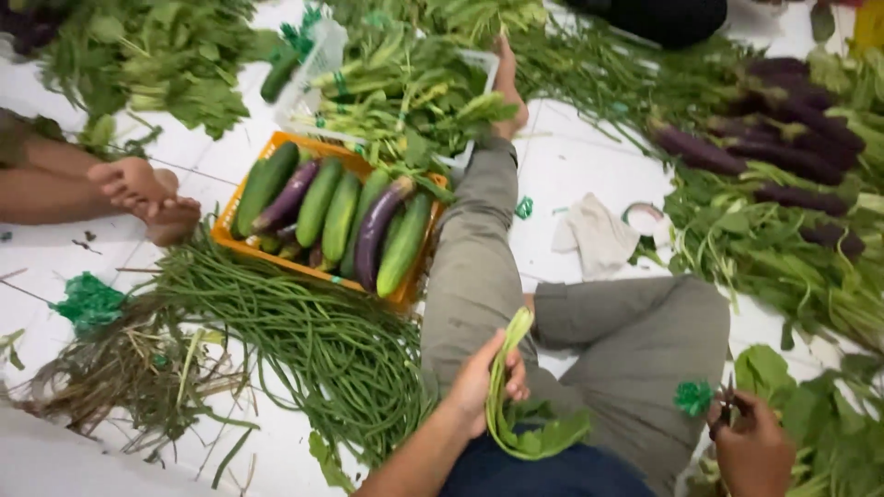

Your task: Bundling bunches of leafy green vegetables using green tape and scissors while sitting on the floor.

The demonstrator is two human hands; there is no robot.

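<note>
A person is sitting on a white tiled floor [589, 166] among heaped produce, with a pile of long beans [304, 340] lying beside an orange crate [230, 241] that is holding cucumbers [318, 202] and purple eggplants [376, 230]. The left hand [479, 382] is gripping a leafy green bunch [516, 405] over the lap, fingers closed around its stems. The right hand [750, 442] is clamping small scissors [727, 410] beside a knot of green twine [692, 398].

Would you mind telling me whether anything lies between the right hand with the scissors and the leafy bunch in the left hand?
Only the person's bent knee lies between the right hand and the leafy bunch in the left hand.
</note>
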